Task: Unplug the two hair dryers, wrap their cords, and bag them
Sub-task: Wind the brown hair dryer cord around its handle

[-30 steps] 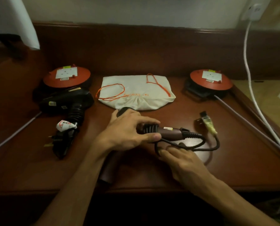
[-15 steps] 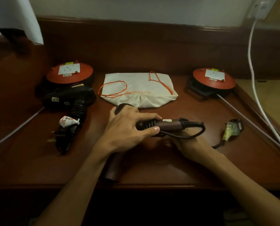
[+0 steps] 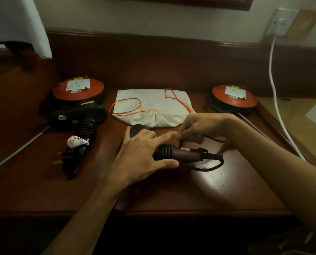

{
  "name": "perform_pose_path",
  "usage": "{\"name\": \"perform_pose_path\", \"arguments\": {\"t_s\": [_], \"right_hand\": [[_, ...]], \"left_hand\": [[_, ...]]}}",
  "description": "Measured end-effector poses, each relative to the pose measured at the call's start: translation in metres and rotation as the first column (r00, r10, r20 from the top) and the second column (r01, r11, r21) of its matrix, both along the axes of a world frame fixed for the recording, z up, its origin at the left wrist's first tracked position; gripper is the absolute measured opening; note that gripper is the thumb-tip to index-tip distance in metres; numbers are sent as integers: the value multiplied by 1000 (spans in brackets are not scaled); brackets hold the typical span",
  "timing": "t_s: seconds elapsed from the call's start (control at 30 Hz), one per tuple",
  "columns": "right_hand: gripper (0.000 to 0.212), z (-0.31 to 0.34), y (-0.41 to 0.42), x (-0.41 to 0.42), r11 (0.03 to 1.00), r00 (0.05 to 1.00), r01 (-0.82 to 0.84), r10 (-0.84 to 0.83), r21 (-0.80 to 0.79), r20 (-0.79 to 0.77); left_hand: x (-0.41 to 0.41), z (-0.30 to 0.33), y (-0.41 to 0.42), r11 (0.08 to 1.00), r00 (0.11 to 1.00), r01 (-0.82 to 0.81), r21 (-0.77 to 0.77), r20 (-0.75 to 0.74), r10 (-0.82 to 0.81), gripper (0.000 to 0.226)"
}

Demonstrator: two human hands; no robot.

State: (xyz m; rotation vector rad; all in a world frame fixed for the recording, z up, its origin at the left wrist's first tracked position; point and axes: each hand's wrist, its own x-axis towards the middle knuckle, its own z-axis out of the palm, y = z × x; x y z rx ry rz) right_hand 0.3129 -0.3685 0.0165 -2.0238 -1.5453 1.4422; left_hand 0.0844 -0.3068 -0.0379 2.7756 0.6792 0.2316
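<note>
Head view: brown dryer (image 3: 186, 154) under left hand (image 3: 144, 153); right hand (image 3: 199, 126) fingers pinch cord (image 3: 208, 167).

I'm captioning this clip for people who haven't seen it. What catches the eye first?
At the centre of the dark wooden desk, the left hand steadies a brown hair dryer while the right hand pinches its dark cord. Behind them lies a cream drawstring bag with orange string, flanked by two red cable reels.

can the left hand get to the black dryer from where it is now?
Probably yes. The left hand rests on the brown dryer, and the black dryer lies just to its left on the desk with bare wood between. It would have to let go of the brown one first.
</note>
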Motion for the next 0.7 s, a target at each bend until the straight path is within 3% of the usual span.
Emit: {"name": "perform_pose_path", "arguments": {"t_s": [0.17, 0.33, 0.53, 0.7], "right_hand": [[28, 23, -6, -28, 995, 983, 54, -67, 81, 172], [26, 22, -15, -50, 989, 980, 118, -131, 88, 153], [26, 14, -26, -60, 980, 974, 140, -162, 143, 157], [25, 3, -32, -69, 946, 881, 45, -189, 322, 434]], "left_hand": [[9, -1, 0, 994, 991, -69, 83, -105, 78, 82], [15, 3, 0, 993, 972, 3, 114, -235, 24, 85], [24, 5, 0, 989, 964, 31, 146, -265, 9, 97], [40, 22, 16, 986, 935, 134, 95, -343, -94, 93]]}}
